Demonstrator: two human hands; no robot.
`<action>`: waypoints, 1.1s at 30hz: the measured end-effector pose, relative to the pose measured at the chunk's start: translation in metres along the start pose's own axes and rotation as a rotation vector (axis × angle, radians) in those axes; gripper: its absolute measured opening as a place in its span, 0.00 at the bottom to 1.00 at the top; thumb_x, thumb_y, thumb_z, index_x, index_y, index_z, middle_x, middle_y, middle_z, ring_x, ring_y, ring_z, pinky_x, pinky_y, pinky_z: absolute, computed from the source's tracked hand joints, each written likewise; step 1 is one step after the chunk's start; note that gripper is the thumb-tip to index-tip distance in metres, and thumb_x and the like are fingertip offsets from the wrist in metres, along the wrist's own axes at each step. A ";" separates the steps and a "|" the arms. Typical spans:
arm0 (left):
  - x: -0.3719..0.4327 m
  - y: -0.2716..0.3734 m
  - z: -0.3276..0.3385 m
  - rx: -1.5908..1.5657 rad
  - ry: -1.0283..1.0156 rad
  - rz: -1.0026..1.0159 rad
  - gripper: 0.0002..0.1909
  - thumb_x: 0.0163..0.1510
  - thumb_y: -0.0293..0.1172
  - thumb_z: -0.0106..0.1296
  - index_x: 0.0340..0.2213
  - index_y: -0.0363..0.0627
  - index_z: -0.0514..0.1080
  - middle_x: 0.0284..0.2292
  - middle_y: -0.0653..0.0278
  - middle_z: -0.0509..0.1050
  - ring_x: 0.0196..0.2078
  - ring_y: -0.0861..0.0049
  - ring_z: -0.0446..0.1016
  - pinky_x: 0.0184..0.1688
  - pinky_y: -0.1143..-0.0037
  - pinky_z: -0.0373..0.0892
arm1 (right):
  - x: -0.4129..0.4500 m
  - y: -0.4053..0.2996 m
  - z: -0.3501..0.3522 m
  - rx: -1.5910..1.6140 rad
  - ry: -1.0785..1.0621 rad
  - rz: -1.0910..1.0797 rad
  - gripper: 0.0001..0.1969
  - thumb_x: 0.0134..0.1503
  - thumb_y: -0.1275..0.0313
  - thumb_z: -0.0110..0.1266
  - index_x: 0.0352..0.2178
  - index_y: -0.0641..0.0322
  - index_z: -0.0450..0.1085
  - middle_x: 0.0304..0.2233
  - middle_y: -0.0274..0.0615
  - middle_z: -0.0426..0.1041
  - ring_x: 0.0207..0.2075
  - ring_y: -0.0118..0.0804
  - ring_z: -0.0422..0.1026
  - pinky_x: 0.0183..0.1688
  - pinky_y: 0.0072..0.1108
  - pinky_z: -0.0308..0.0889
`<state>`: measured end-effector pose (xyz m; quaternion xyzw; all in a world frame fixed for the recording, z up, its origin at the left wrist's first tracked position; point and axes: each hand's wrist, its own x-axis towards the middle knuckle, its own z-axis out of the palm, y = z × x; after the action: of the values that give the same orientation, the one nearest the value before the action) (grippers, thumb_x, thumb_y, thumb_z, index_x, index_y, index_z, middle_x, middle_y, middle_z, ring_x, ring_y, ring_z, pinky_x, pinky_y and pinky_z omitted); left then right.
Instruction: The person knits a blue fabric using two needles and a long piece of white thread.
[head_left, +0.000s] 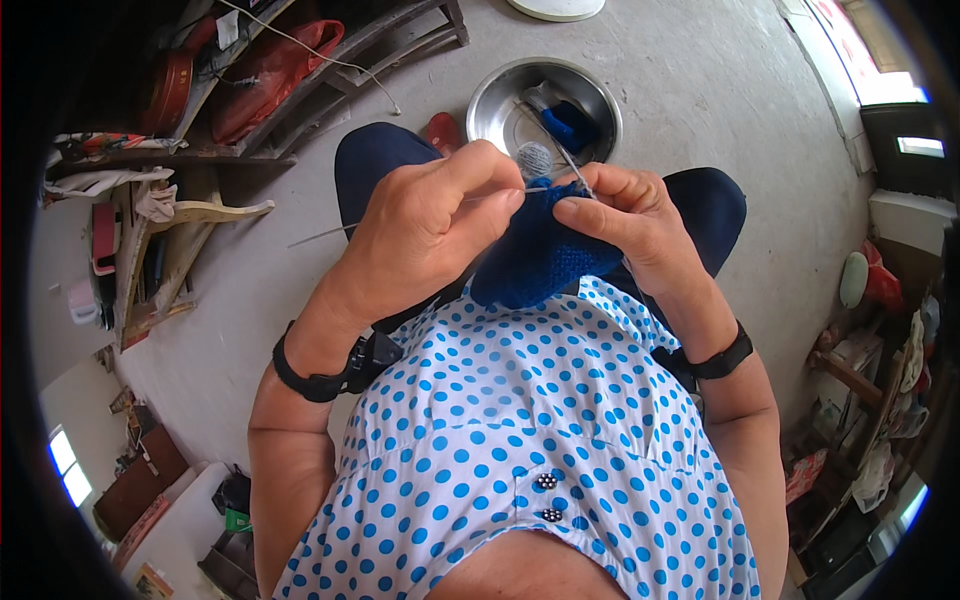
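My left hand (431, 217) pinches a thin metal knitting needle (322, 236) between thumb and forefinger; its far end sticks out to the left behind the hand. Facing it, my right hand (637, 217) grips the top edge of a dark blue knitted piece (551, 262), which hangs down over my lap. A second needle (568, 160) slants up and left from the right fingertips, over the basin. Grey yarn lies at the right fingers. Just beyond the hands, a steel basin (482, 97) on the floor holds a grey yarn ball (535, 158) and a dark blue bundle (570, 126).
My knees flank the work, with a red shoe (443, 132) near the left one. A wooden rack (360, 45) with a red plastic bag (270, 82) stands at upper left, a cord hanging over it. Cluttered shelves (862, 382) line the right side. A round white object (559, 6) is at the top.
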<state>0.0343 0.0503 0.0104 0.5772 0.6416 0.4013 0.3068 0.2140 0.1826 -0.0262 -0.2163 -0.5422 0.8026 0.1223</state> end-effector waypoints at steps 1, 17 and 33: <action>0.001 0.000 0.000 -0.001 0.000 0.000 0.04 0.57 0.25 0.48 0.34 0.38 0.70 0.24 0.69 0.71 0.24 0.88 0.66 0.26 0.86 0.63 | 0.000 0.000 0.000 -0.003 0.005 -0.002 0.07 0.51 0.70 0.62 0.32 0.59 0.78 0.23 0.32 0.76 0.20 0.18 0.69 0.27 0.07 0.63; 0.006 0.000 -0.001 0.116 0.008 0.085 0.01 0.53 0.22 0.51 0.30 0.39 0.71 0.22 0.69 0.70 0.22 0.88 0.65 0.24 0.85 0.61 | 0.001 0.002 -0.001 -0.065 -0.003 0.002 0.07 0.51 0.71 0.62 0.32 0.59 0.78 0.22 0.31 0.75 0.20 0.17 0.68 0.25 0.06 0.62; 0.008 -0.003 0.002 -0.056 -0.037 0.025 0.02 0.54 0.24 0.51 0.30 0.39 0.71 0.22 0.71 0.70 0.24 0.90 0.67 0.26 0.86 0.63 | 0.002 0.005 -0.004 -0.057 -0.039 0.020 0.06 0.52 0.72 0.61 0.32 0.60 0.77 0.23 0.32 0.76 0.22 0.19 0.71 0.29 0.07 0.66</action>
<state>0.0334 0.0586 0.0067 0.5836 0.6172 0.4120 0.3298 0.2141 0.1851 -0.0329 -0.2094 -0.5648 0.7922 0.0977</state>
